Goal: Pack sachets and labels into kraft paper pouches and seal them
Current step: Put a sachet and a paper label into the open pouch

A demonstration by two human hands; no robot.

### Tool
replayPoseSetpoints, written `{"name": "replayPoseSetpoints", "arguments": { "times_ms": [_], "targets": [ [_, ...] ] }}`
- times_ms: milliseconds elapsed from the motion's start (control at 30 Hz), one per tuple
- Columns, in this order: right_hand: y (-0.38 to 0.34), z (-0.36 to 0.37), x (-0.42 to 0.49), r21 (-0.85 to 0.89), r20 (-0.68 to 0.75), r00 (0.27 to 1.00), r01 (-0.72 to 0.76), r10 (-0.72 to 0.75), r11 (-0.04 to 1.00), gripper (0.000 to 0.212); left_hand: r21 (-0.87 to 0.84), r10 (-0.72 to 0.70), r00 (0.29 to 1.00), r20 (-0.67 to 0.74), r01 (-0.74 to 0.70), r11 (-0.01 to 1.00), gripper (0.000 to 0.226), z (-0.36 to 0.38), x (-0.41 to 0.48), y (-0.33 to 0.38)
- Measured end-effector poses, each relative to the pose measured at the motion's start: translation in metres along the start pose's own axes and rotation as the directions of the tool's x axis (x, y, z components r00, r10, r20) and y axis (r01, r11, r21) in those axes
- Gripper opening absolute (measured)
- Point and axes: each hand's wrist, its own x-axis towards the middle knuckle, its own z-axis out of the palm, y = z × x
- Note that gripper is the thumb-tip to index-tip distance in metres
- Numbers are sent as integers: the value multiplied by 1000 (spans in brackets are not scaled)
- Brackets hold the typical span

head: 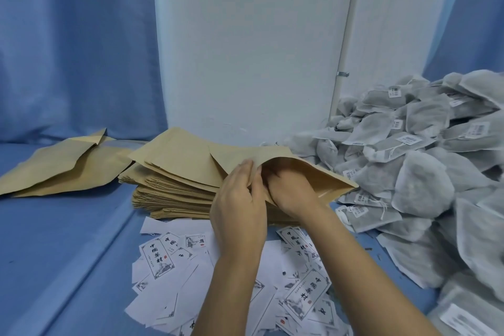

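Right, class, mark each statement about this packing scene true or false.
1. Both the left hand and right hand hold one kraft pouch at its mouth. True.
2. The sachets lie left of the pouch stack. False: they are piled on its right.
3. Printed labels lie scattered nearer the person than the stack. True.
4. A sachet sticks out of the held pouch. False: only the right hand reaches inside.

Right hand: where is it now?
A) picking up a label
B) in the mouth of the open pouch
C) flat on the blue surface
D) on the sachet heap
B: the right hand reaches under the raised upper wall of the kraft pouch, its fingertips hidden inside, while the left hand pinches the pouch's edge.
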Motion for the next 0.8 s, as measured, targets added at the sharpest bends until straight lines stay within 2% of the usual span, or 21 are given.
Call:
{"name": "replayPoseSetpoints", "arguments": {
  "times_ms": [67,167,233,267,333,433,500,600,667,800],
  "targets": [
    [2,-1,-12,60,-242,970,-3,18,998,23,4,-22,999,46,22,1000,36,1,1,-2],
    [8,-4,-32,113,-614,789,108,-16,988,31,-20,-65,993,102,67,998,39,3,1,-1],
    [19,-6,-44,216,-738,674,192,31,957,33,-48,-80,992,99,85,995,41,5,1,1],
    [25,-8,-48,287,-771,629,202,100,937,32,-66,-85,993,88,91,994,41,6,0,2],
    [39,-15,-51,479,-783,534,191,319,857,27,-105,-91,994,57,97,990,41,6,-1,5],
    [68,-29,-52,722,-662,399,112,635,683,22,-186,-107,994,22,109,977,41,8,-4,8],
    [91,-35,-51,804,-557,355,2,751,595,16,-240,-113,994,2,110,965,48,9,-6,11],
    [114,-40,-52,828,-507,259,-119,822,548,33,-263,-108,994,-25,98,960,49,15,-8,17],
    [120,-44,-53,844,-466,240,-167,852,509,45,-279,-122,992,-21,111,954,44,21,-9,22],
    [129,-46,-56,862,-409,312,-175,857,475,59,-311,-139,990,4,133,941,42,28,-13,30]
  ]
}}
